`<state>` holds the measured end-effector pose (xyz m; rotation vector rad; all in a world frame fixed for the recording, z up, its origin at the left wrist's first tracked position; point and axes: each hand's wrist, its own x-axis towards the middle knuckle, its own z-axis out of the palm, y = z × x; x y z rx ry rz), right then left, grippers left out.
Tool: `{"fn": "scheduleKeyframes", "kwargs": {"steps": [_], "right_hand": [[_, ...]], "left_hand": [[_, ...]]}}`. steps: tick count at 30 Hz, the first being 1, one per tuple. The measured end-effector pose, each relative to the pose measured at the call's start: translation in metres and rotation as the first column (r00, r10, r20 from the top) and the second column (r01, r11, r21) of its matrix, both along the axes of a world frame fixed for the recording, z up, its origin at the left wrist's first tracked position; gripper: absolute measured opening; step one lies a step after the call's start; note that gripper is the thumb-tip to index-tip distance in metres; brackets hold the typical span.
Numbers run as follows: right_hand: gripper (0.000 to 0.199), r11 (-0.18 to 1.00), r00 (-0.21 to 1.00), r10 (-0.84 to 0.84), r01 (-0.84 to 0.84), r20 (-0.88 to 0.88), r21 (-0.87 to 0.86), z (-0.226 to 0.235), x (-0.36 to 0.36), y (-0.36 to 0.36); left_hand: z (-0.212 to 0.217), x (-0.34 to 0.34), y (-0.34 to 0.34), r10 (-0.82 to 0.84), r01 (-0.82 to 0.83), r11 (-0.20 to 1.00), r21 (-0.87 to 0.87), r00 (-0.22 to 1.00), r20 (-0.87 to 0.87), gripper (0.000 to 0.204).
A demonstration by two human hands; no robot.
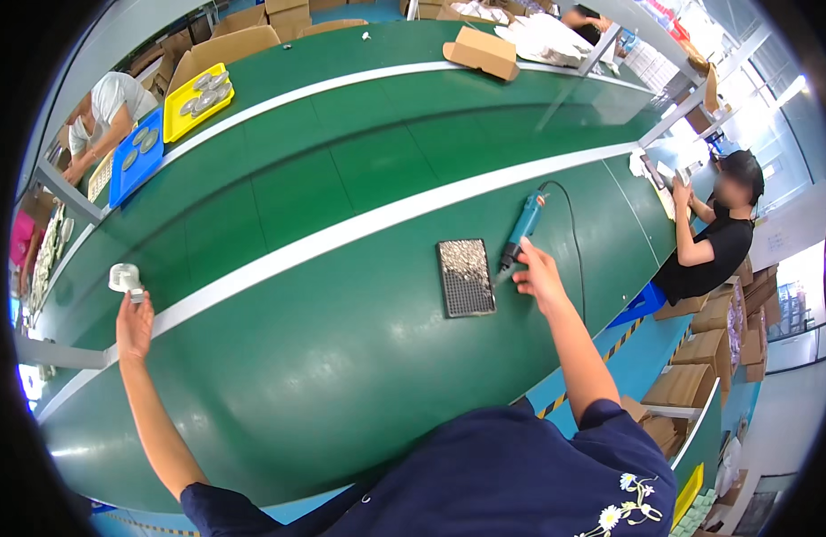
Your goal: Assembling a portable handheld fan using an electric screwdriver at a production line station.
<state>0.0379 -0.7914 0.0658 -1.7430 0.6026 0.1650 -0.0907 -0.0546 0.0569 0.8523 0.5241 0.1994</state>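
Note:
At the left, my left hand (134,331) is stretched out over the rail beside the conveyor. Its fingertips close on the narrow lower end of a white, round, cup-like part (124,277). Right of centre, a teal electric screwdriver (526,221) lies on the green worktop, its black tip pointing toward me. My right hand (542,276) is beside its lower end, fingers apart, the upper fingertip close to the tool body; whether they touch is hard to tell. Just left of the tip lies a black gridded tray (468,278), its far part covered with small metallic pieces, apparently screws.
A black cord (574,224) curves from the screwdriver down the worktop. A pale rail (368,219) separates the worktop from the green conveyor (341,170). Yellow (198,100) and blue (136,161) trays with round metallic parts stand far left. Co-workers sit at the right (717,224) and far left.

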Motion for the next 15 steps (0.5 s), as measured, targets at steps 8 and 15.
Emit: {"fn": "scheduleKeyframes", "kwargs": {"steps": [8, 15], "right_hand": [[0.032, 0.909, 0.964, 0.238, -0.178, 0.120, -0.378, -0.021, 0.063, -0.025], [0.022, 0.854, 0.892, -0.148, -0.102, 0.427, 0.510, -0.007, 0.014, -0.029]], "left_hand": [[0.007, -0.032, -0.309, -0.238, 0.243, 0.968, -0.058, 0.968, 0.081, 0.034], [-0.017, -0.008, -0.455, -0.120, 0.161, 0.941, -0.299, 0.981, 0.152, 0.028]]}}
